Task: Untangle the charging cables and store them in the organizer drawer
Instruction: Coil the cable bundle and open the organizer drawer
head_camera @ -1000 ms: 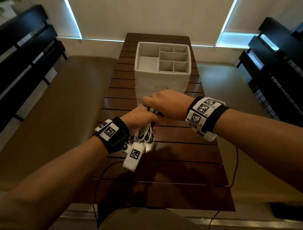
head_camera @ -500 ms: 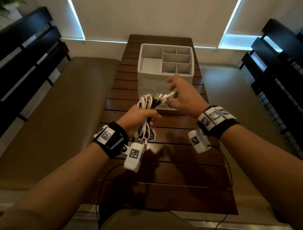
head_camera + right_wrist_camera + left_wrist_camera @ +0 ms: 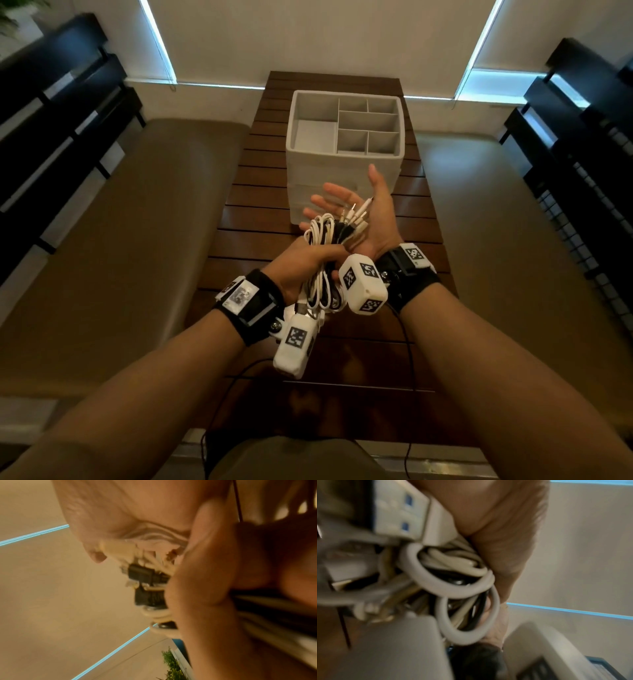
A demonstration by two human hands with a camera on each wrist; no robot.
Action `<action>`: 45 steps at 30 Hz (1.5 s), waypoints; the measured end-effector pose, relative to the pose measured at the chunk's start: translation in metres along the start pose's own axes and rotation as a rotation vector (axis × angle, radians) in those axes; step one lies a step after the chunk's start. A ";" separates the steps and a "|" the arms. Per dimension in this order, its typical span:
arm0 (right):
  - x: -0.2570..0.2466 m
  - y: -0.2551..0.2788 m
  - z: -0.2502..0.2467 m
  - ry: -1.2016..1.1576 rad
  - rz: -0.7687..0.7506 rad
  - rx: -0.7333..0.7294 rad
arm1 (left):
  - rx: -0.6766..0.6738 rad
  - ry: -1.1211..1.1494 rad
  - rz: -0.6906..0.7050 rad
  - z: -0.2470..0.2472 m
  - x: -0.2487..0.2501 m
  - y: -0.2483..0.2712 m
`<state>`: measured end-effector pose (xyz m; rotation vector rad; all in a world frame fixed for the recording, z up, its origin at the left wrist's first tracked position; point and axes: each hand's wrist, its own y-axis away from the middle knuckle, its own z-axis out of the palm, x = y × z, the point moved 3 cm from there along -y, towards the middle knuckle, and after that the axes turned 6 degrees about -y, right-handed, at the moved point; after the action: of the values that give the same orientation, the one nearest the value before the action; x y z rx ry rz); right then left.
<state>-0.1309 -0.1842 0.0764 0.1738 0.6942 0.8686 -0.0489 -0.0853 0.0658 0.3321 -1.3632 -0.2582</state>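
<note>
I see a slatted tabletop (image 3: 329, 346) with a white organizer (image 3: 344, 161) at its far end; its top compartments look bare, and no cable is stored yet. I can't make out a drawer pulled out. Both my hands are raised over the tabletop, near the organizer's front. My left hand (image 3: 301, 270) is wrapped tight round the middle of the cable bundle (image 3: 322, 240), white and black loops hanging below the fist. My right hand (image 3: 359, 212) is palm-up, fingers spread, gripping nothing; the loose plugs (image 3: 356, 219) lie across its palm. To do this step well, I judge I should keep the left grip firm, pinch one plug with the right, and draw that cable out slowly along its run. Yanking could tighten knots. In the left wrist view the loops look wound through each other.
</note>
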 end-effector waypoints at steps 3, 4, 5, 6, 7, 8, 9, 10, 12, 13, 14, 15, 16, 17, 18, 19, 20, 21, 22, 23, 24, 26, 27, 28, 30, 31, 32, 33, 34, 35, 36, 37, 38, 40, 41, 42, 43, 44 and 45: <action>0.001 0.005 0.004 0.061 -0.027 -0.035 | -0.003 0.001 -0.022 -0.007 0.003 -0.004; 0.000 0.007 0.008 0.098 -0.043 -0.053 | -0.002 -0.012 -0.030 -0.007 0.005 -0.005; 0.000 0.008 0.012 0.145 -0.062 -0.065 | 0.003 -0.032 -0.034 -0.008 0.007 -0.005; 0.000 0.009 0.015 0.195 -0.082 -0.072 | 0.003 -0.052 -0.034 -0.007 0.008 -0.005; 0.000 0.011 0.018 0.246 -0.101 -0.076 | 0.000 -0.070 -0.036 -0.007 0.008 -0.006; -0.001 0.011 0.021 0.295 -0.115 -0.070 | 0.013 -0.098 -0.034 -0.006 0.008 -0.006; -0.002 0.012 0.024 0.341 -0.121 -0.057 | 0.037 -0.125 -0.024 -0.007 0.007 -0.006; -0.002 0.012 0.027 0.380 -0.124 -0.040 | 0.061 -0.157 -0.010 -0.006 0.007 -0.006; 0.000 0.011 0.030 0.471 -0.129 -0.001 | 0.102 -0.205 0.005 -0.004 0.004 -0.007; 0.001 0.010 0.030 0.510 -0.139 0.017 | 0.115 -0.218 0.007 -0.003 0.003 -0.007; 0.003 0.008 0.029 0.533 -0.154 0.033 | 0.126 -0.230 0.008 -0.001 0.001 -0.007; 0.004 0.007 0.028 0.539 -0.171 0.047 | 0.133 -0.242 0.014 0.001 0.000 -0.007; 0.004 0.006 0.027 0.538 -0.191 0.055 | 0.142 -0.256 0.021 0.002 -0.002 -0.008; 0.003 0.006 0.026 0.539 -0.212 0.060 | 0.153 -0.266 0.034 0.004 -0.003 -0.009; 0.003 0.006 0.025 0.537 -0.233 0.060 | 0.164 -0.272 0.051 0.005 -0.002 -0.008; 0.003 0.007 0.026 0.531 -0.247 0.059 | 0.170 -0.278 0.068 0.004 -0.001 -0.008; 0.003 0.008 0.026 0.519 -0.255 0.052 | 0.170 -0.285 0.084 0.005 0.001 -0.008; 0.002 0.010 0.026 0.509 -0.264 0.045 | 0.166 -0.298 0.096 0.005 0.002 -0.009; -0.001 0.011 0.026 0.499 -0.275 0.031 | 0.163 -0.307 0.108 0.005 0.003 -0.010; -0.003 0.012 0.027 0.489 -0.289 0.017 | 0.175 -0.310 0.115 0.005 0.006 -0.010; -0.005 0.011 0.026 0.480 -0.303 0.006 | 0.200 -0.300 0.118 0.004 0.008 -0.010; -0.009 0.007 0.020 0.488 -0.318 -0.002 | 0.281 -0.222 0.119 -0.003 0.012 -0.012; -0.008 0.006 0.016 0.514 -0.305 -0.018 | 0.324 -0.163 0.119 -0.009 0.014 -0.012; -0.004 0.007 0.010 0.579 -0.281 -0.030 | 0.356 -0.096 0.122 -0.015 0.017 -0.013; 0.011 0.010 -0.008 0.783 -0.233 -0.030 | 0.361 0.023 0.136 -0.024 0.023 -0.014; 0.020 0.010 -0.016 0.842 -0.201 -0.038 | 0.353 0.054 0.139 -0.028 0.024 -0.014; 0.028 0.011 -0.022 0.855 -0.171 -0.052 | 0.337 0.067 0.144 -0.030 0.027 -0.013; 0.035 0.010 -0.026 0.835 -0.140 -0.083 | 0.325 0.064 0.152 -0.030 0.028 -0.012; 0.039 0.012 -0.027 0.792 -0.096 -0.133 | 0.315 0.055 0.158 -0.029 0.028 -0.013; 0.042 0.014 -0.025 0.746 -0.033 -0.189 | 0.303 0.050 0.168 -0.027 0.028 -0.013; 0.045 0.019 -0.022 0.706 0.040 -0.234 | 0.299 0.051 0.177 -0.025 0.027 -0.013; 0.048 0.022 -0.022 0.670 0.112 -0.272 | 0.300 0.054 0.185 -0.024 0.026 -0.013; 0.049 0.026 -0.022 0.655 0.170 -0.290 | 0.299 0.066 0.186 -0.023 0.024 -0.014; 0.049 0.032 -0.022 0.644 0.237 -0.315 | 0.288 0.103 0.160 -0.020 0.021 -0.014; 0.048 0.034 -0.021 0.647 0.254 -0.334 | 0.280 0.130 0.149 -0.020 0.019 -0.013; 0.046 0.035 -0.019 0.656 0.266 -0.354 | 0.265 0.160 0.144 -0.019 0.018 -0.013; 0.044 0.036 -0.018 0.668 0.279 -0.363 | 0.253 0.185 0.146 -0.018 0.018 -0.012; 0.044 0.038 -0.018 0.678 0.293 -0.371 | 0.238 0.201 0.157 -0.016 0.018 -0.012; 0.043 0.039 -0.019 0.694 0.300 -0.372 | 0.221 0.211 0.172 -0.013 0.018 -0.012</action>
<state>-0.1484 -0.1293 0.0569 -0.3879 1.1490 1.3498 -0.0322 -0.1016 0.0755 0.4118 -1.2048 0.0704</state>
